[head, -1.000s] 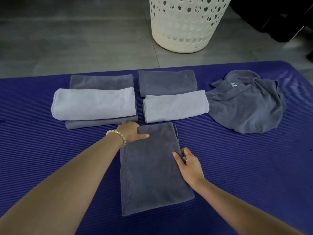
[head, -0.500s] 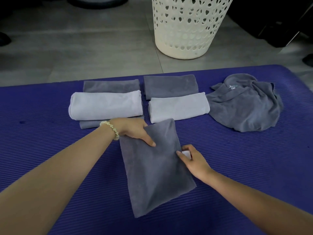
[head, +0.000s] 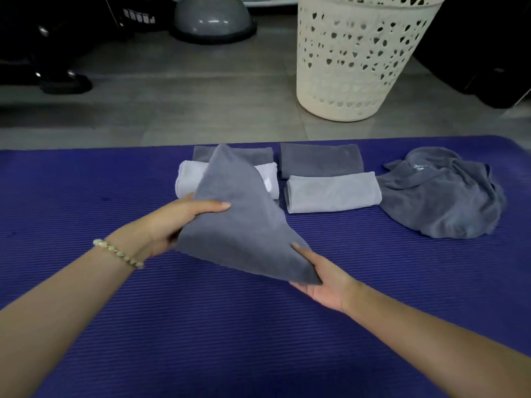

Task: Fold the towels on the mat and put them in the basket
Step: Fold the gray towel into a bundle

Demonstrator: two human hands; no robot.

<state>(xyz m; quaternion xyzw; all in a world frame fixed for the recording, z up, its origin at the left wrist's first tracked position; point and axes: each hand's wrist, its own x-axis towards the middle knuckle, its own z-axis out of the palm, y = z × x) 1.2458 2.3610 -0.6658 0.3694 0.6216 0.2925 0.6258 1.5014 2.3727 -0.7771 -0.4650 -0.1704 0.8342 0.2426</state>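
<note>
The left hand is holding the left edge of a folded dark grey terry towel, its grip closed on the cloth with the thumb across the top and the fingers hidden beneath. The right hand is pinching the towel's near right corner, thumb on top. The towel is hanging tilted between both grips, raised off the ribbed purple foam mat, its far corner pointing up in front of a folded pale lilac towel. Further right, a folded pale grey towel is lying beside a crumpled grey towel. A cream perforated plastic basket is standing on the floor beyond the mat.
</note>
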